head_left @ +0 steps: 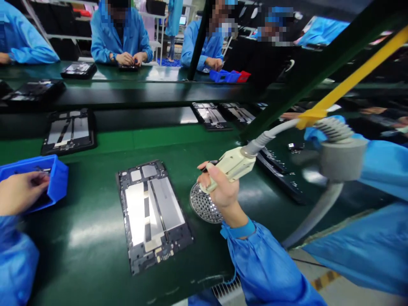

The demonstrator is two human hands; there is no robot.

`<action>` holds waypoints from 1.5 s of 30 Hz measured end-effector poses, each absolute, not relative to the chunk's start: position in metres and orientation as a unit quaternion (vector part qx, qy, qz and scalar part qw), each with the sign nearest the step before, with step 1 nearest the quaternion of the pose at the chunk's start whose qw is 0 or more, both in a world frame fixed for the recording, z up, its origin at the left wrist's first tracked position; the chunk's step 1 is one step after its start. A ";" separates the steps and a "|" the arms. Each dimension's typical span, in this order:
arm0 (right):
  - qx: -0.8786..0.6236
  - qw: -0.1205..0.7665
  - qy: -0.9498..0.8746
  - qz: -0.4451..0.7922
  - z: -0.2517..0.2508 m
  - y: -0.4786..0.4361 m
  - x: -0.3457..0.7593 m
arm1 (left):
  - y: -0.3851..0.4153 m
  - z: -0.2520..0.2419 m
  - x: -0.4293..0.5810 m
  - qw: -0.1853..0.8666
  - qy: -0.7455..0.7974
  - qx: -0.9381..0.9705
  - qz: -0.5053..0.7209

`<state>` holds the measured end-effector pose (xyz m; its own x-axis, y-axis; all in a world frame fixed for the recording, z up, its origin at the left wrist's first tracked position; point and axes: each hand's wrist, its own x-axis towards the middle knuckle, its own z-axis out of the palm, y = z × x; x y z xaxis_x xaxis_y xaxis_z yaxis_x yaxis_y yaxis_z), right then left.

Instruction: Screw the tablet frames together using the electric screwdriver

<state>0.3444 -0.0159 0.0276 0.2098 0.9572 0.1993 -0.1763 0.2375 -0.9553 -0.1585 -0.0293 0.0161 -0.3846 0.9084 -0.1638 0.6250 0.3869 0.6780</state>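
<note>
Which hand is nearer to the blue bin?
Left. The left hand reaches into the blue bin; the right hand is far to its right, beyond the tablet, holding a tool.

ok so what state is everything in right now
tablet: flat on the belt, back cover off, insides showing
blue bin: open top, left hand reaching in
screwdriver: gripped in right hand, held above the belt
metal disc: flat on the belt, partly under the right hand
</note>
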 end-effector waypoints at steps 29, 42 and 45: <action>-0.348 0.415 -0.600 0.588 0.048 -0.131 0.299 | -0.070 0.071 0.001 0.159 0.693 0.612 0.348; -0.335 0.446 -0.610 0.563 0.049 -0.134 0.299 | -0.070 -0.007 0.131 0.503 0.476 0.652 0.307; -0.338 0.511 -0.573 0.544 0.067 -0.115 0.312 | -0.065 -0.008 0.122 0.503 0.478 0.659 0.291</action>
<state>0.3120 -0.1145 0.0667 -0.2497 0.9436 0.2172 -0.1682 0.1787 -0.9694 0.1215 -0.0645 -0.0079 0.3747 0.9221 -0.0970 0.3371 -0.0380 0.9407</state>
